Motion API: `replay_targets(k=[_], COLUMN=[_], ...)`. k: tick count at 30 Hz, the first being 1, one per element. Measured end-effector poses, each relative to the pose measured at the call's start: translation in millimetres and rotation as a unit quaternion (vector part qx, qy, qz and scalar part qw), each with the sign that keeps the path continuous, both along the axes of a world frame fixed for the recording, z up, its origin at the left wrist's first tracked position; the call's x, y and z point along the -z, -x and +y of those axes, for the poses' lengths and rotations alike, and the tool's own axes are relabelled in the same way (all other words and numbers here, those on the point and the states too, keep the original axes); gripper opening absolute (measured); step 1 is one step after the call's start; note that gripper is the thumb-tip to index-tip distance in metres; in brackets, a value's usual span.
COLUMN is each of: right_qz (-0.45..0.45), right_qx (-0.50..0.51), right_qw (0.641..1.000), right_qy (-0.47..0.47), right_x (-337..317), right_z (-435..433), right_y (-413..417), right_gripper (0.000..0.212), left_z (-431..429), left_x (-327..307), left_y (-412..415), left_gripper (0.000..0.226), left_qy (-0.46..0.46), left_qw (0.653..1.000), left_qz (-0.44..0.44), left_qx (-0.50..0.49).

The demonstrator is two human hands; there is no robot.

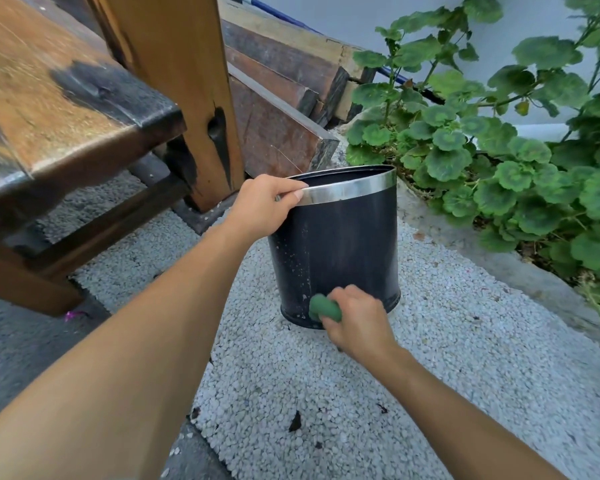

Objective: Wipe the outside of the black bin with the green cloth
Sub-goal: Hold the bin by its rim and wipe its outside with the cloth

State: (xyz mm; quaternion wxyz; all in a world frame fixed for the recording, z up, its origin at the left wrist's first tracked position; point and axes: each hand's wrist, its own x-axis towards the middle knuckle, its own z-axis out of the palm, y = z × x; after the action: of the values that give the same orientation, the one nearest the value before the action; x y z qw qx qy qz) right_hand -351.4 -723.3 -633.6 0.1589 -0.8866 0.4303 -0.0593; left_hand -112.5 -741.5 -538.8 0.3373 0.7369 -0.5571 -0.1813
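A black round bin [347, 247] with a shiny metal rim band stands upright on white pebble ground in the middle of the view. My left hand [262, 206] grips the rim on its left side, thumb over the metal band. My right hand [355, 320] is closed around a bunched green cloth [323, 308] and presses it against the bin's lower front wall, near the base. Pale specks of dirt run down the bin's left side.
A wooden table [49, 109] with a thick leg [184, 98] stands to the left. Stacked timber planks [284, 98] lie behind the bin. Leafy green plants [499, 161] fill the right, behind a concrete curb [482, 244].
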Motion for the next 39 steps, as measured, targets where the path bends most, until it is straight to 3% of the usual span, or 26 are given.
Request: replay_targets(k=[5,7,15,18,21,23,27,29,32,34,39], right_qz=[-0.224,-0.255,-0.116,-0.033,0.111,0.149,0.104,0.022,-0.163,-0.215,0.007], right_qx=[0.045,0.04,-0.031,-0.06,-0.084,-0.097,-0.061,-0.044,-0.046,-0.056,-0.042], right_qw=[0.965,0.951,0.976,0.987,0.987,0.984,0.993,0.999,0.984,0.971,0.999], right_qy=[0.131,0.171,0.183,0.148,0.078,0.029,-0.01,-0.02,0.047,0.091,0.002], right_x=[-77,-98,-65,-29,9,23,7,-19,-64,-91,-129], right_z=[-37,-53,-40,-16,8,14,2,-10,-30,-46,-72], right_y=[-36,-52,-53,-31,-7,3,3,-1,-6,-11,-24], right_gripper=[0.021,0.021,0.026,0.031,0.023,0.021,0.021,0.022,0.026,0.029,0.024], left_z=[3,4,4,3,4,4,4,3,3,3,5], left_x=[-1,-2,-2,-2,-3,-3,-5,-6,-11,-16,-21], left_y=[1,1,-1,-1,-1,-1,0,0,0,2,12], left_gripper=[0.025,0.025,0.026,0.026,0.026,0.026,0.026,0.026,0.023,0.021,0.018], left_qy=[-0.005,-0.005,-0.025,-0.02,-0.022,-0.029,-0.028,-0.03,-0.047,-0.066,-0.076], left_qw=[1.0,1.0,0.999,1.0,0.999,0.999,0.999,0.998,0.997,0.994,0.985], left_qz=[0.006,0.004,0.003,0.008,0.024,0.029,0.034,0.04,0.043,0.041,-0.009], left_qx=[0.01,0.027,0.028,0.019,0.013,0.023,0.027,0.028,0.054,0.082,0.155])
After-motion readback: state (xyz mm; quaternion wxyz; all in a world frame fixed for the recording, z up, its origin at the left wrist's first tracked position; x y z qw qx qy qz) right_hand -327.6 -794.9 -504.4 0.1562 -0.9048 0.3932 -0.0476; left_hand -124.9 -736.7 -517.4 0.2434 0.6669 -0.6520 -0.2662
